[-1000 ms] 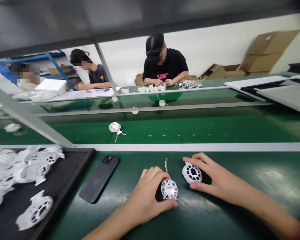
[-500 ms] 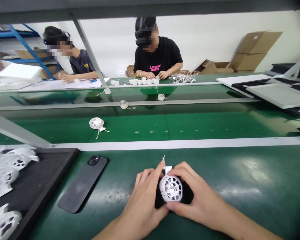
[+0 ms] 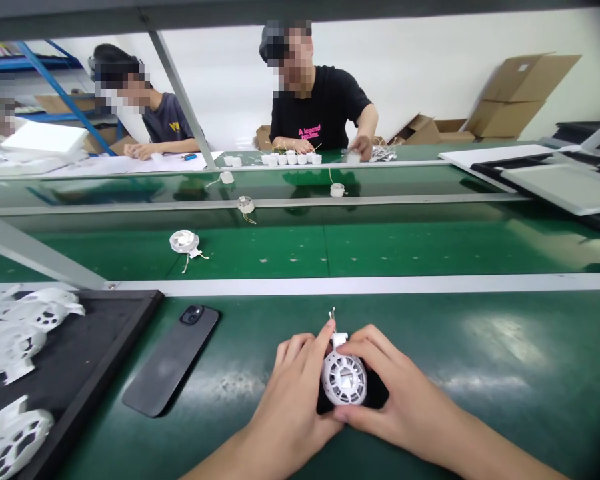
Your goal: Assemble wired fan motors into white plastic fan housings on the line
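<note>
Both of my hands grip a small round white fan [image 3: 345, 379] with a spoked grille facing up. My left hand [image 3: 293, 387] curls along its left side, the index finger up by the thin wires [image 3: 333, 320] at the top. Around the right side, my right hand [image 3: 405, 390] has its fingers at the upper edge and its thumb at the lower edge. A white tab [image 3: 339, 340] sticks out at the fan's top. Under the fan lies a black pad or block [image 3: 377, 390], largely covered by the fan and hands.
A dark phone [image 3: 173, 363] lies left of my hands. Further left, a black tray [image 3: 80, 400] holds several white shells [image 3: 17, 440]. Past the white rail [image 3: 330, 286], a white fan [image 3: 185, 241] sits on the green belt [image 3: 380, 247]. Co-workers [image 3: 313, 107] sit opposite, behind small white parts.
My hands keep much the same grip on the fan. The fan on the near belt has shifted left. The co-worker in black has reached an arm out to my right. The view has tilted slightly.
</note>
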Motion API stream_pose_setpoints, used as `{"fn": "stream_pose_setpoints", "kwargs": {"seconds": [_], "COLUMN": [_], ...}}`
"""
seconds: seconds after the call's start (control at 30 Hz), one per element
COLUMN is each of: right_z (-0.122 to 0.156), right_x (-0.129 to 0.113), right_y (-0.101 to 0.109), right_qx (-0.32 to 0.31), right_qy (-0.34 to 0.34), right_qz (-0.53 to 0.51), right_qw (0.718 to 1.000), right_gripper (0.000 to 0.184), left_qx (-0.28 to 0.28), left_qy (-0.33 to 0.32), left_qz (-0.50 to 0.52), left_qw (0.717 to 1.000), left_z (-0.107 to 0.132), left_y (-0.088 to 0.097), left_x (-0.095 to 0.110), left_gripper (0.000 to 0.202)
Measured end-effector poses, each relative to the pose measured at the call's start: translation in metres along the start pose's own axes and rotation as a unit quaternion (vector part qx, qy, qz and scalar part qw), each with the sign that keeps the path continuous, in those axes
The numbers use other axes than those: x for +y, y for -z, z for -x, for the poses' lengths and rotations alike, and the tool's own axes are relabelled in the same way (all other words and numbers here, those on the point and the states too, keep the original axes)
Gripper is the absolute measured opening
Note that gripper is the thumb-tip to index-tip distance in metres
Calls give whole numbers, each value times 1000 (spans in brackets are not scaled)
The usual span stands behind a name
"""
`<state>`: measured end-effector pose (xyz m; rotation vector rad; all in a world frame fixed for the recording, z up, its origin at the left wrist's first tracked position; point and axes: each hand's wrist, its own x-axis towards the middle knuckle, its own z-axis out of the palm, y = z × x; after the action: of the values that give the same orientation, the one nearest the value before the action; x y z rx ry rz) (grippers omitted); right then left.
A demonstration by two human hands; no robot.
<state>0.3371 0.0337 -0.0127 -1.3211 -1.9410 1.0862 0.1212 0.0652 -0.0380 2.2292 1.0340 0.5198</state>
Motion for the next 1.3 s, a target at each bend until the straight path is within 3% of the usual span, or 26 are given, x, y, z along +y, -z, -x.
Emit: {"fn": "stream_pose_setpoints", "kwargs": {"seconds": [0.23, 0.37, 0.43, 0.53, 0.6, 0.73, 0.8, 0.9, 1.07, 1.2, 1.3], "right_z": [-3, -6, -5, -4, -3, -2, -1, 1, 2, -2, -4], "right_x": [-4, -2, -1, 0, 2, 7, 10, 11, 9, 12, 18], "right_y": [4, 8, 10, 10, 7, 1, -1, -1, -1, -8, -13], "right_qx": [-4, -15, -10, 7, 23, 66, 75, 72, 21, 53, 84], "right_qy": [-4, 26, 38, 76, 110, 182, 201, 209, 139, 119, 123], "right_qz": [73, 138, 129, 116, 117, 122, 127, 105, -80, -137, -143], "right_qw": [997, 990, 991, 990, 987, 973, 968, 970, 987, 982, 978], "right_gripper": [48, 46, 47, 51, 55, 62, 63, 63, 34, 28, 28], "left_qx": [4, -6, -14, 9, 13, -40, -38, -38, -30, -22, -15], "left_qy": [7, -18, -20, 54, 102, 129, 133, 128, 118, 112, 97], "left_qz": [-8, 24, 67, 142, 243, 475, 511, 514, 493, 472, 451], "left_qw": [1000, 1000, 997, 988, 964, 870, 848, 848, 861, 874, 887], "left_z": [2, 2, 2, 0, -2, -5, -4, -3, -6, -13, -18], "left_y": [-7, 4, 14, 25, 24, 16, 15, 18, 12, 3, 2], "left_x": [1, 1, 3, 7, 9, 13, 16, 18, 6, -5, 1], "left_gripper": [119, 122, 107, 51, 37, 52, 54, 55, 52, 52, 51]}}
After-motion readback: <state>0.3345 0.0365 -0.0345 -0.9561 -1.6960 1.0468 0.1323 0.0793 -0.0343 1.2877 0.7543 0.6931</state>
